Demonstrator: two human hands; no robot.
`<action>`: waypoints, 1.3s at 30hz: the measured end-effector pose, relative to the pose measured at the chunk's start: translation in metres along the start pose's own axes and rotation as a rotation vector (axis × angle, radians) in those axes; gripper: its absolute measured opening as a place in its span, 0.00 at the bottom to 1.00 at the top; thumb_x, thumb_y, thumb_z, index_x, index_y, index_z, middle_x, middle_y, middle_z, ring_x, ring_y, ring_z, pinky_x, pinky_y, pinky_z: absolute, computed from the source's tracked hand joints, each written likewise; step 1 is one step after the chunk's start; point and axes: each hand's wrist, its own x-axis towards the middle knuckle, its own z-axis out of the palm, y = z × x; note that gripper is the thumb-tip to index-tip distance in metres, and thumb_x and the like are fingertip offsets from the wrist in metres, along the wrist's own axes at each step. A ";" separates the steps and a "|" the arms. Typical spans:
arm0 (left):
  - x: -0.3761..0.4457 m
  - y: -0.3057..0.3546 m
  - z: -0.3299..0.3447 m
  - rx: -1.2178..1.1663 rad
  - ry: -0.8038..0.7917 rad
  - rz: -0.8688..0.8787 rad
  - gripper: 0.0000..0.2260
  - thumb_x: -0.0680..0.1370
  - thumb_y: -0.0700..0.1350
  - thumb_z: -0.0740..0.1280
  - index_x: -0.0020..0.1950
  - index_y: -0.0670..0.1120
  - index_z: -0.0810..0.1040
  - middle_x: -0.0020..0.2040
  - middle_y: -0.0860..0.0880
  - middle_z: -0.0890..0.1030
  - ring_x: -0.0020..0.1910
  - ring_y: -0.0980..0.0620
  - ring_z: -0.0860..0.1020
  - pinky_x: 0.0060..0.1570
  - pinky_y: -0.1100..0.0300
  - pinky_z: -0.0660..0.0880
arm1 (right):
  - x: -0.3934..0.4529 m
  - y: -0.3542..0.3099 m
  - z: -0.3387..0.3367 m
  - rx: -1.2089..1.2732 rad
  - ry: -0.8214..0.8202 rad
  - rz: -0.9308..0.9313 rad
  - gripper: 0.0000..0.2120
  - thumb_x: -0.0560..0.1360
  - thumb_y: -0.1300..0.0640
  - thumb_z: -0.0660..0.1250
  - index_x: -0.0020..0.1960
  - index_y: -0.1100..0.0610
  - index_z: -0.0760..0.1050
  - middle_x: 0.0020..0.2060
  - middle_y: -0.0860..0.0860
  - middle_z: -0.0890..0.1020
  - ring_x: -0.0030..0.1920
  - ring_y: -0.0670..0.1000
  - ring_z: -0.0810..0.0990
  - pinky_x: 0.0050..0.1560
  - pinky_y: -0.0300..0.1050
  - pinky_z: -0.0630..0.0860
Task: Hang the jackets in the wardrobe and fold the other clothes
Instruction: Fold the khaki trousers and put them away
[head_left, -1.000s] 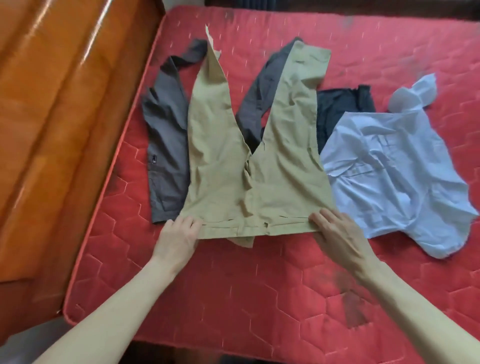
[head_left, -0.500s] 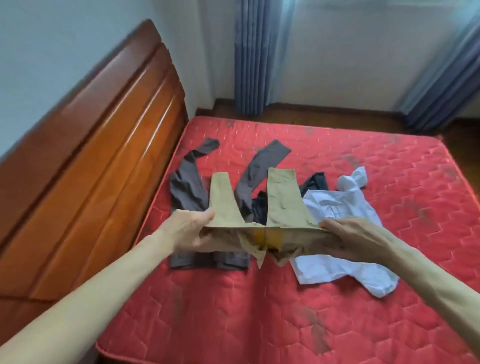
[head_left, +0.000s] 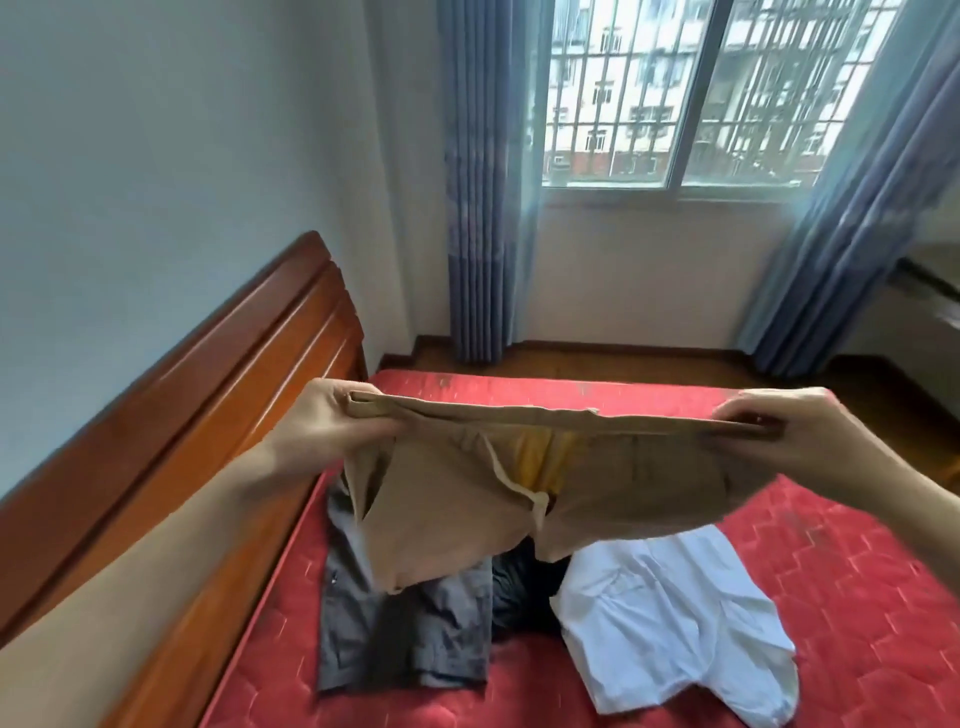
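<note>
The khaki trousers (head_left: 519, 493) are held in the air above the bed (head_left: 831, 561), waistband stretched level between both hands. The left hand (head_left: 322, 426) pinches one end of the waistband; the right hand (head_left: 779, 431) grips the other end, fingers curled over the cloth. The legs hang down toward the garments lying below: grey trousers (head_left: 405, 634) near the wooden headboard (head_left: 208, 415), a dark garment (head_left: 519, 587) in the middle, and a white shirt (head_left: 675, 623) beside it.

Assessment: the folding step is in hand, with the khaki trousers the current item; no folded garments are visible. The next move likely calls for bringing the two waistband ends together so the legs align, then laying the trousers flat on a bare part of the mattress.
</note>
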 end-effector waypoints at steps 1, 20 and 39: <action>0.002 0.007 -0.006 -0.049 -0.001 0.003 0.11 0.74 0.46 0.78 0.53 0.43 0.88 0.50 0.43 0.88 0.51 0.44 0.87 0.47 0.59 0.84 | 0.007 -0.004 -0.013 0.083 0.009 0.031 0.07 0.70 0.57 0.81 0.44 0.47 0.87 0.40 0.44 0.87 0.41 0.39 0.83 0.45 0.33 0.77; 0.094 0.025 0.024 -0.769 0.481 -0.309 0.07 0.80 0.39 0.71 0.55 0.36 0.83 0.51 0.38 0.86 0.48 0.41 0.86 0.46 0.50 0.84 | 0.144 -0.003 0.024 0.271 0.437 0.479 0.05 0.80 0.53 0.71 0.48 0.52 0.84 0.42 0.46 0.84 0.50 0.53 0.84 0.51 0.45 0.77; 0.033 0.063 0.152 -0.307 0.526 0.167 0.13 0.85 0.43 0.65 0.42 0.41 0.72 0.34 0.49 0.75 0.33 0.51 0.72 0.34 0.51 0.73 | 0.082 -0.152 0.145 0.943 0.562 0.339 0.22 0.83 0.37 0.61 0.47 0.52 0.83 0.36 0.49 0.86 0.36 0.47 0.83 0.37 0.48 0.78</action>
